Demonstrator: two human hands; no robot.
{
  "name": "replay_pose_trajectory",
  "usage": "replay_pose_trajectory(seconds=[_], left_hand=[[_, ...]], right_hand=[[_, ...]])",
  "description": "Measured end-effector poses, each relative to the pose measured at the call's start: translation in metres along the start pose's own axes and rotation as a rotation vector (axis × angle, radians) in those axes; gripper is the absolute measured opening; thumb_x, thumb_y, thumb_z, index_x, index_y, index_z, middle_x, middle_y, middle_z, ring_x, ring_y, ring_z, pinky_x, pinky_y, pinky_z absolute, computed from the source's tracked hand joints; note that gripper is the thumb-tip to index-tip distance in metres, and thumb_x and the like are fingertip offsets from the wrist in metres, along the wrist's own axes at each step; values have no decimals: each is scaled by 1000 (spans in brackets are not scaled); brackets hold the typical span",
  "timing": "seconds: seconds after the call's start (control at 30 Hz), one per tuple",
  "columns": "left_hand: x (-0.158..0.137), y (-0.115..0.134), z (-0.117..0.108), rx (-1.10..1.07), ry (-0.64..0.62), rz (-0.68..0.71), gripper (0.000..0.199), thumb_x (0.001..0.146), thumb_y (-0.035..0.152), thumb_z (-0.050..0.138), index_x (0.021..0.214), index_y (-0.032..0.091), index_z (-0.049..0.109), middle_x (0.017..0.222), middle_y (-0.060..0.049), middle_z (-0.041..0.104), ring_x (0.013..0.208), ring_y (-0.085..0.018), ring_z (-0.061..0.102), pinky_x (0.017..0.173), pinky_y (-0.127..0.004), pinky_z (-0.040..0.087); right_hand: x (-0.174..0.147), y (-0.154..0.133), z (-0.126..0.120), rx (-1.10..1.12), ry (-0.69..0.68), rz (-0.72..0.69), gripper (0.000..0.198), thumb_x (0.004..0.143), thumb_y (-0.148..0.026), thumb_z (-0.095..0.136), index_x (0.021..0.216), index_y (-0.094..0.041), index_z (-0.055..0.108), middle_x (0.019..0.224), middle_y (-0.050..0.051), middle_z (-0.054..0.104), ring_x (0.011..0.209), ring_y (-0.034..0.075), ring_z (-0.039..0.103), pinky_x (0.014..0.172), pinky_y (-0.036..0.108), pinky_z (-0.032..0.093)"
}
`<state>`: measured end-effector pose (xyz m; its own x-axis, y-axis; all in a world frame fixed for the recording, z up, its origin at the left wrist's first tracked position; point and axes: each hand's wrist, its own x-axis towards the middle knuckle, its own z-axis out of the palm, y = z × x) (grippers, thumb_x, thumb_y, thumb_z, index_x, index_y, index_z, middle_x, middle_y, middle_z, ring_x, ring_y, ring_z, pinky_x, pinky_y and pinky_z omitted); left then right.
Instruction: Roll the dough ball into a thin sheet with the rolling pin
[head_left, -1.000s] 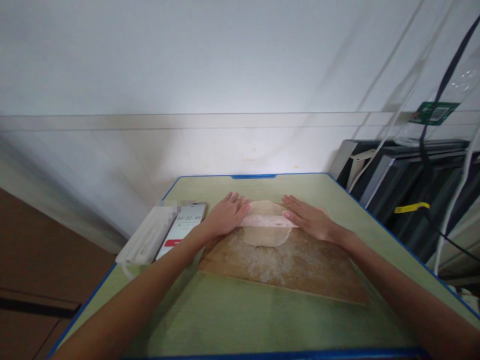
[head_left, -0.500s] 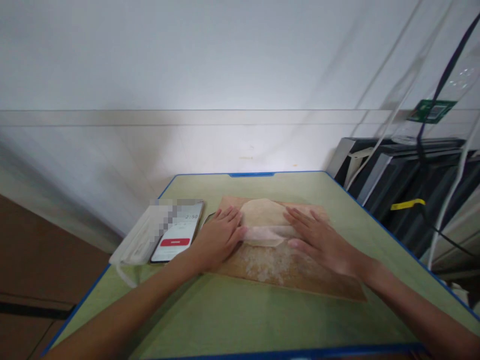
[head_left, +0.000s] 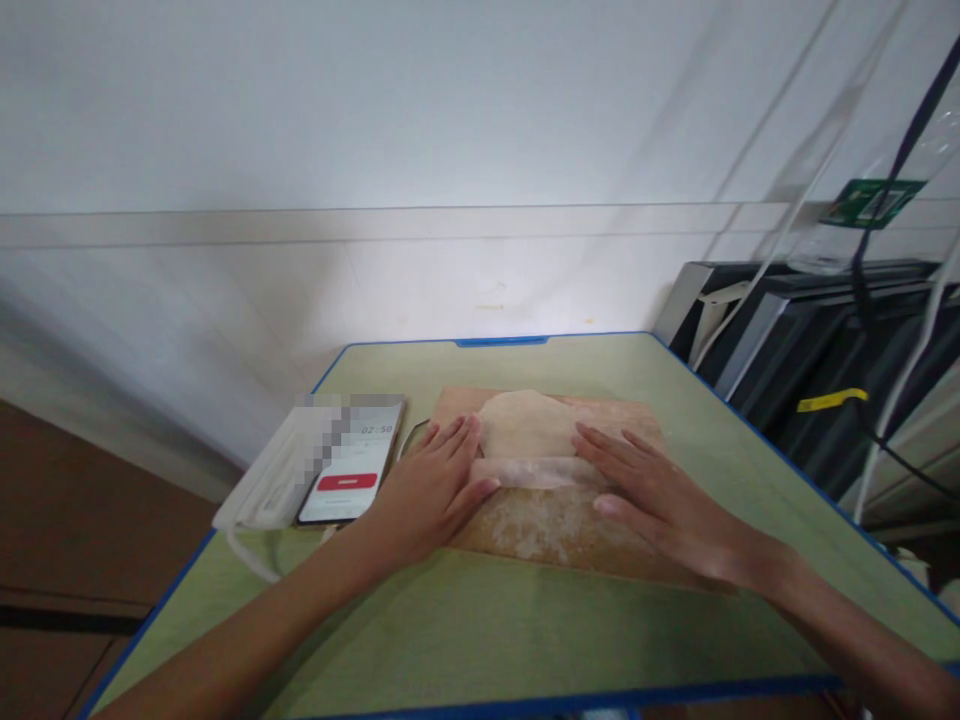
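Observation:
A flat sheet of pale dough lies on a floured wooden board. A whitish rolling pin lies crosswise over the dough's near edge, which it hides. My left hand rests flat on the pin's left end, fingers stretched out and thumb along the near side. On the right end lies my right hand, also flat with its fingers extended and its thumb apart. Both ends of the pin are hidden under my hands. Loose flour whitens the board on my side of the pin.
Left of the board, a phone showing a timer lies against a white packet. The green table has a blue rim and meets a white wall. Dark panels, cables and a plastic bottle stand at right.
The rolling pin has rolled slightly toward me under both hands. The dough flap that showed on its near side is now covered. The view has shifted a little.

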<state>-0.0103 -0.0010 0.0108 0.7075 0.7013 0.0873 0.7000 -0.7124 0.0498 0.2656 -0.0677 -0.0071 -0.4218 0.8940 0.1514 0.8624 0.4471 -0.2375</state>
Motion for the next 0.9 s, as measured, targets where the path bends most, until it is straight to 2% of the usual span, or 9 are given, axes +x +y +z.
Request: replay_pose_trajectory(seconds=[0.1, 0.2, 0.33, 0.43, 0.57, 0.67, 0.73, 0.83, 0.9], left_hand=[[6, -2, 2, 30, -7, -4, 66, 95, 51, 18, 138, 4, 33, 144, -17, 34, 135, -26, 29, 110, -43, 25], [33, -13, 4, 70, 3, -76, 62, 96, 48, 21, 138, 5, 35, 144, -18, 36, 135, -28, 28, 110, -42, 25], [54, -20, 5, 77, 8, -108, 61, 96, 46, 21, 136, 3, 37, 142, -19, 37, 136, -29, 26, 109, -41, 25], [36, -13, 6, 74, 32, -81, 64, 94, 50, 24, 137, 4, 35, 145, -18, 33, 137, -28, 23, 110, -42, 24], [-7, 3, 9, 53, 102, 13, 78, 88, 64, 28, 139, 4, 31, 144, -21, 33, 136, -30, 26, 109, -47, 26], [-17, 6, 9, 41, 89, 52, 80, 87, 64, 28, 138, 3, 31, 142, -23, 36, 134, -31, 30, 108, -48, 27], [-5, 2, 7, 41, 63, 24, 73, 91, 60, 24, 136, 4, 36, 140, -21, 40, 131, -30, 35, 107, -46, 29], [28, -11, 6, 45, 51, -7, 60, 96, 48, 18, 131, 7, 43, 136, -16, 48, 128, -25, 40, 105, -39, 32], [47, -21, 5, 44, 47, 18, 54, 98, 41, 14, 129, 10, 45, 135, -13, 50, 129, -21, 40, 107, -36, 28]], right_hand=[[4, 0, 2, -24, 15, 2, 57, 93, -48, 30, 142, -21, 28, 146, 9, 31, 136, 21, 23, 110, 52, 18], [29, 8, 2, -84, 27, 78, 58, 93, -51, 27, 141, -18, 32, 144, 11, 36, 135, 24, 27, 109, 57, 15], [50, 14, 2, -124, 28, 150, 60, 93, -51, 24, 140, -15, 35, 142, 15, 39, 133, 27, 31, 106, 59, 21], [32, 6, 7, -149, 59, 104, 63, 91, -54, 28, 138, -13, 36, 142, 15, 38, 133, 26, 31, 107, 54, 23], [-10, -12, 19, -251, 194, -39, 62, 91, -52, 35, 140, -14, 32, 144, 13, 37, 135, 22, 27, 109, 49, 25], [-20, -17, 21, -252, 189, -80, 62, 91, -49, 38, 142, -15, 27, 146, 12, 33, 137, 21, 22, 109, 47, 27], [-10, -11, 18, -212, 159, -69, 58, 92, -47, 34, 141, -15, 31, 146, 13, 34, 136, 21, 24, 109, 48, 27], [20, 5, 11, -135, 89, 18, 58, 93, -50, 28, 138, -15, 38, 143, 14, 38, 135, 23, 27, 108, 49, 26], [39, 14, 5, -111, 62, 74, 60, 93, -51, 26, 137, -13, 40, 142, 16, 38, 133, 26, 29, 106, 51, 28]])
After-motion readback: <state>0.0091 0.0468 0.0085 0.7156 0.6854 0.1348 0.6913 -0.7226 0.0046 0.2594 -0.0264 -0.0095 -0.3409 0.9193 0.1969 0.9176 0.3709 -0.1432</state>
